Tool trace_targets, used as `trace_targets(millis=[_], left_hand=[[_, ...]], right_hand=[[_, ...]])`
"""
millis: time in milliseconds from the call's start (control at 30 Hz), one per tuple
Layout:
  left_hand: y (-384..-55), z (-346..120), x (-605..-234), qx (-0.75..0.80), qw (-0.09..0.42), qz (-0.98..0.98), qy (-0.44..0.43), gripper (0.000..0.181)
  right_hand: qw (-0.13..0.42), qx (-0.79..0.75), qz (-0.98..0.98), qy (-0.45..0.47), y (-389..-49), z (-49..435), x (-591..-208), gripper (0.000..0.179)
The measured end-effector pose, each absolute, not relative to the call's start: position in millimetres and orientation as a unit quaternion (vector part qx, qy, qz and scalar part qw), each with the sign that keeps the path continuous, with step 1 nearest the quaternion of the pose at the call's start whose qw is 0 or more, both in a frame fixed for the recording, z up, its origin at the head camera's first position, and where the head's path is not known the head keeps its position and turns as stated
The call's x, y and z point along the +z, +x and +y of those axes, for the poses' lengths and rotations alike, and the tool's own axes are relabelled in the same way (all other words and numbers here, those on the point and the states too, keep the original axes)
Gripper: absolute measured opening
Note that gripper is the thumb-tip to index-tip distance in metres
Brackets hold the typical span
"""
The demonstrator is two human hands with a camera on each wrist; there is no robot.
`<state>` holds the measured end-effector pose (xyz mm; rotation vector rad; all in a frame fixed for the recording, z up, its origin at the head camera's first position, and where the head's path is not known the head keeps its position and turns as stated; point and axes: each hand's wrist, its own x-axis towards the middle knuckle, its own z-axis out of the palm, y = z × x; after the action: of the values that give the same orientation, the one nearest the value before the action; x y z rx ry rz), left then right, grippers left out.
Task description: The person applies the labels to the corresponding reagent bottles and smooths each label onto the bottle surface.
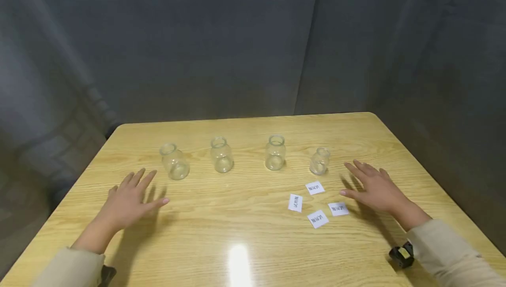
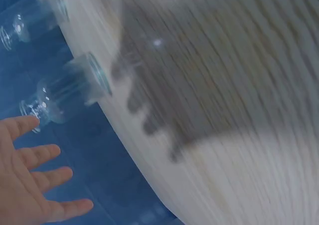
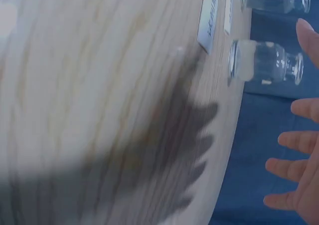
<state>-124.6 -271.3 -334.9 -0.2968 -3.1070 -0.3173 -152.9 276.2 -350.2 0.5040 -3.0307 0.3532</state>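
My left hand hovers over the left side of the table with its fingers spread, holding nothing. Just beyond its fingertips stands a clear glass jar. On the right, my other hand is also spread above the wood, its thumb near a small white paper label with printed characters. Left of that hand is a smaller glass jar, seen sideways in the right wrist view as a glass jar. Three more labels lie loosely grouped around it, one of them a tilted label.
Two further open glass jars, a middle-left jar and a middle-right jar, stand upright in the row across the wooden table. A dark grey curtain hangs behind the table's far edge.
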Motion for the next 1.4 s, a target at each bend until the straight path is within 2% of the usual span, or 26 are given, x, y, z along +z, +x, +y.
trace_targets(millis=[133, 500, 967, 1400], left_hand=[[-120.6, -261.8, -332.5, -0.108, 0.014, -0.988, -0.112, 0.084], [-118.8, -232.4, -336.5, -0.187, 0.021, -0.969, -0.158, 0.080], [-122.3, -197.7, -334.4, -0.248, 0.012, -0.950, -0.192, 0.071], [-132.6, -168.4, -342.6, -0.308, -0.032, -0.924, -0.224, 0.075]], right_hand=[[0.032, 0.146, -0.974, 0.169, -151.3, 271.8, -353.0, 0.079], [-0.001, 0.235, -0.961, 0.148, -145.3, 256.3, -350.0, 0.073], [-0.010, 0.323, -0.935, 0.149, -141.9, 233.3, -350.6, 0.059], [-0.059, 0.366, -0.917, 0.147, -143.9, 222.9, -359.1, 0.051]])
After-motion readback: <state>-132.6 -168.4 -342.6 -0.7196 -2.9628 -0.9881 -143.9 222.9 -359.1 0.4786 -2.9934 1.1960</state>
